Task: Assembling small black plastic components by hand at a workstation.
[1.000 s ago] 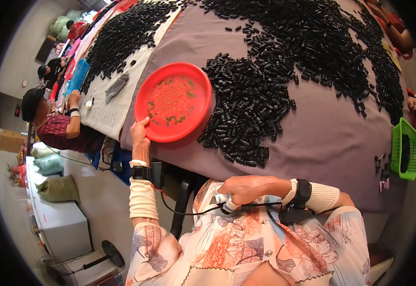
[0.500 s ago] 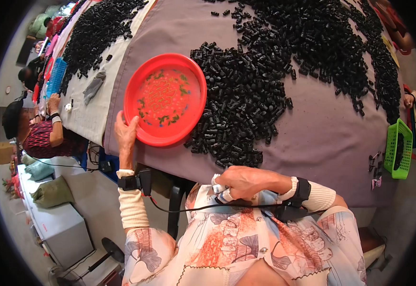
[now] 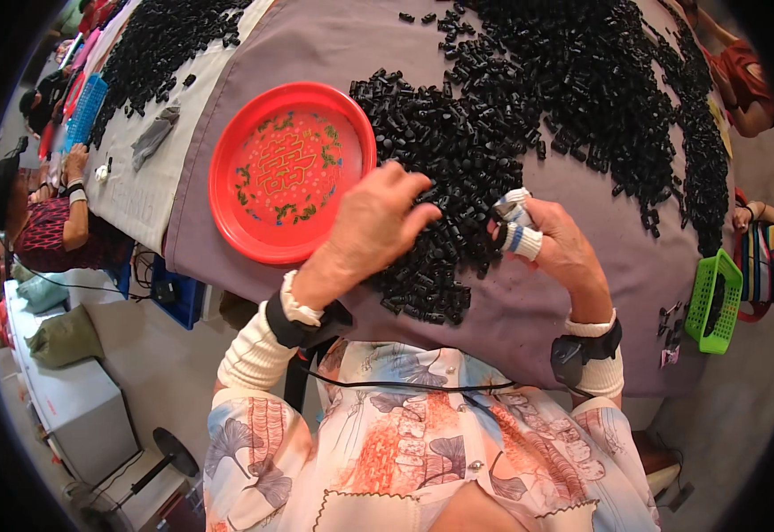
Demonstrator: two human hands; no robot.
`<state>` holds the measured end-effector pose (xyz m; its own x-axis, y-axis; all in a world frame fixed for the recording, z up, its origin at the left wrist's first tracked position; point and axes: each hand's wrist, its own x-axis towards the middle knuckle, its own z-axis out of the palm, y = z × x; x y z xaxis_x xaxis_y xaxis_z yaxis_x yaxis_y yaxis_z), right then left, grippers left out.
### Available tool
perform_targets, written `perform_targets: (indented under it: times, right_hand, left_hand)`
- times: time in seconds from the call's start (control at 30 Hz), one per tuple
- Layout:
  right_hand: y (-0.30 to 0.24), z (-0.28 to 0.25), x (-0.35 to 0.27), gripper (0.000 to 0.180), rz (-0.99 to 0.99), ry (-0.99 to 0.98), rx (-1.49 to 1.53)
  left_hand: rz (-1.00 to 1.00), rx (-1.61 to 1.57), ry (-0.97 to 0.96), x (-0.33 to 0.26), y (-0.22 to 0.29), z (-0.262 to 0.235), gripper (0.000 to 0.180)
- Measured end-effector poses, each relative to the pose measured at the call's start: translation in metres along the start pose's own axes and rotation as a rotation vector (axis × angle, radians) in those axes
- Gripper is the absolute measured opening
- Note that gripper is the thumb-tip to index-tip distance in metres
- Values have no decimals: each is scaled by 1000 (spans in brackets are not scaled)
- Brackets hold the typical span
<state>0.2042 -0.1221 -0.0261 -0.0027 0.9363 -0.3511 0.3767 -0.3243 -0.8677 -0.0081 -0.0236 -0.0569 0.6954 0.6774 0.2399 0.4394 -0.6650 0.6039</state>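
Note:
My left hand (image 3: 371, 222) is open, fingers and thumb spread, over the left edge of a pile of small black cylindrical plastic parts (image 3: 449, 177). Its wrist is beside the round red plate (image 3: 227, 191), which has a floral pattern and lies flat on the cloth. At the pile's right edge is my right hand (image 3: 566, 244), its thumb and forefinger wrapped in white finger covers (image 3: 524, 241) with blue stripes. Those fingers are curled close together among the parts, and what lies between them I cannot make out.
Grey-mauve cloth (image 3: 582, 328) covers the table. A larger heap of black parts (image 3: 582, 97) spreads behind, and a green basket (image 3: 715, 301) stands at the right edge. Another person (image 3: 45, 222) sits at the left by a blue basket (image 3: 85, 111). A black cable (image 3: 404, 385) crosses my front.
My left hand has let go of the red plate's rim and moved right over the pile. My right hand has gone from my lap up to the pile's right side.

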Motion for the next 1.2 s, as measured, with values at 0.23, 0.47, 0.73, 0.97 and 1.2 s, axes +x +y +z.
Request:
perform_targets:
  times: [0.23,0.47,0.73,0.97,1.2]
  right_hand:
    - [8,-5,12,14,12,3,54]
    - [7,-9,28,28,-1,-10,93]
    - [-10,-10,35,32,-10,-17,116]
    - [10,27,-11,24,-223,-488,-4]
    - [35,66,-36,17,-185,-547,-303]
  left_hand:
    - [42,158,-45,-2,-10,40,25]
    - [89,85,11,16,-16,45,16]
    - [-427,-611,7,17,-12,4,13]
    - [-354,-551,-432,-44,-8,-38,12]
    - [-527,-280,-237,-104,-23,-33,12]
